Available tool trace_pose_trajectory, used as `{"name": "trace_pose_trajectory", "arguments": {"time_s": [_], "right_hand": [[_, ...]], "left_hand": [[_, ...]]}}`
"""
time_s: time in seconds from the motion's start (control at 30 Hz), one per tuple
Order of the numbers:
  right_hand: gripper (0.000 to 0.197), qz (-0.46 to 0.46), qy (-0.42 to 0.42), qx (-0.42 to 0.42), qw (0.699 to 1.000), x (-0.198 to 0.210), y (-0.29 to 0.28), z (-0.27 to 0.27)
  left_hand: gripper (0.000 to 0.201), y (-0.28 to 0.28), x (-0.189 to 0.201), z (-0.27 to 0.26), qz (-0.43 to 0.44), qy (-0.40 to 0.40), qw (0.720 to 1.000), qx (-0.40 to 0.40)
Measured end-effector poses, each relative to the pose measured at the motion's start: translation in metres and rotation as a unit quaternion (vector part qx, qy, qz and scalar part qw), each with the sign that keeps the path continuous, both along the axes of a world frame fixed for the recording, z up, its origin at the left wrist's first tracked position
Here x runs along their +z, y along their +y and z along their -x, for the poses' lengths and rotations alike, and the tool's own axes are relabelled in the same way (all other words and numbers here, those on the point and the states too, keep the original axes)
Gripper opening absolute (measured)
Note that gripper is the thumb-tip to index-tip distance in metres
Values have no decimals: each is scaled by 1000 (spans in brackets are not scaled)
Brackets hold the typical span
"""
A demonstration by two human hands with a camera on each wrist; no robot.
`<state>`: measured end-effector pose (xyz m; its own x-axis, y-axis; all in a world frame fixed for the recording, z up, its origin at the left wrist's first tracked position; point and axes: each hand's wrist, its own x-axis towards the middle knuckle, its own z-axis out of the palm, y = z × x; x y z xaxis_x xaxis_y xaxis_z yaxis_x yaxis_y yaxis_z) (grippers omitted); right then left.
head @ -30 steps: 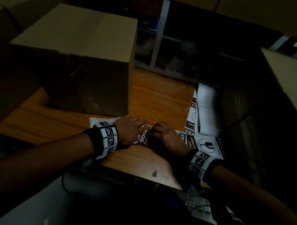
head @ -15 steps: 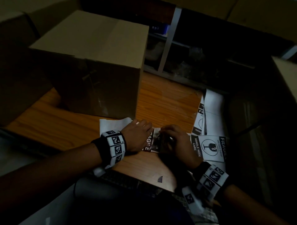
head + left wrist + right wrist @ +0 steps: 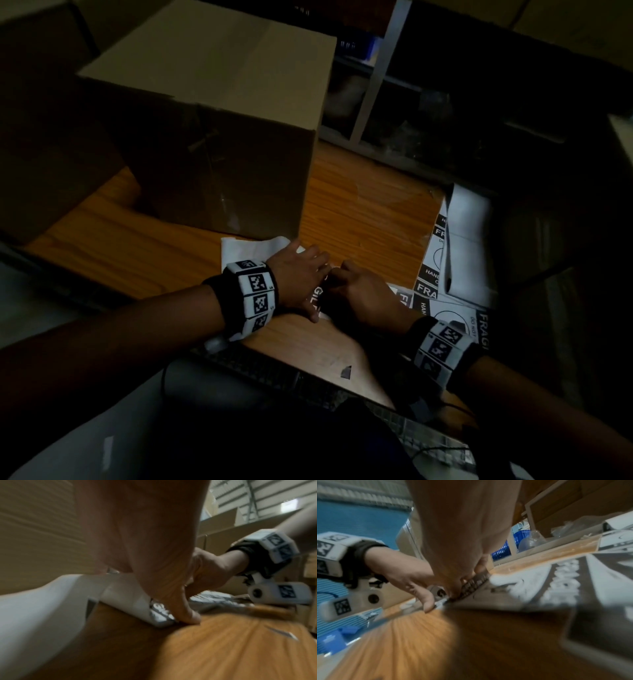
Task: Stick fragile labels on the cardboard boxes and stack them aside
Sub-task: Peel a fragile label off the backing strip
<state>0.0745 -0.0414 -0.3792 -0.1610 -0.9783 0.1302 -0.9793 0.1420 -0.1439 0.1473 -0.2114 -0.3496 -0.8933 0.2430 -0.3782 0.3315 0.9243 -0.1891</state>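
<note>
The fragile label (image 3: 318,297) lies flat on the wooden desk (image 3: 359,219), its printed face up; only the letters "GIL" show between the two hands, and they run toward and away from the person, so its long axis seems to lie that way, though most of the sheet is hidden.

The left hand (image 3: 298,279) lies over the label's left part with fingers stretched out flat; in the left wrist view its thumb (image 3: 187,613) presses the near edge down onto the wood. The right hand (image 3: 364,296) sits just beside it, touching it, fingers curled, and in the right wrist view the fingertips (image 3: 453,588) pinch a dark printed edge of the label, lifted a little off the desk.

Past the left hand's fingers stands a closed cardboard box (image 3: 219,113), upright, with white backing paper (image 3: 246,248) lying against its near bottom edge. To the right of the right hand lie more fragile labels (image 3: 448,308), overlapped, with a curled white strip (image 3: 467,246) on top.

The room is dim. Behind the desk a pale shelf upright (image 3: 376,68) rises, and a keyboard (image 3: 274,373) sits at the near edge below the wrists.
</note>
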Motion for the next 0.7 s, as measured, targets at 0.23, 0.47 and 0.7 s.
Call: {"name": "trace_pose_trajectory", "arguments": {"time_s": [0.23,0.47,0.7], "right_hand": [[23,53,-2,10,999,-4,6,-3],[15,97,20,4,995,-6,17,-2],[21,106,8,13,994,-7,25,1]], "left_hand": [[107,-1,-6,-2,13,-7,1000,13],[108,-3,-11,-1,20,-8,1000,13],[108,-2,-10,2,31,-15,999,9]]}}
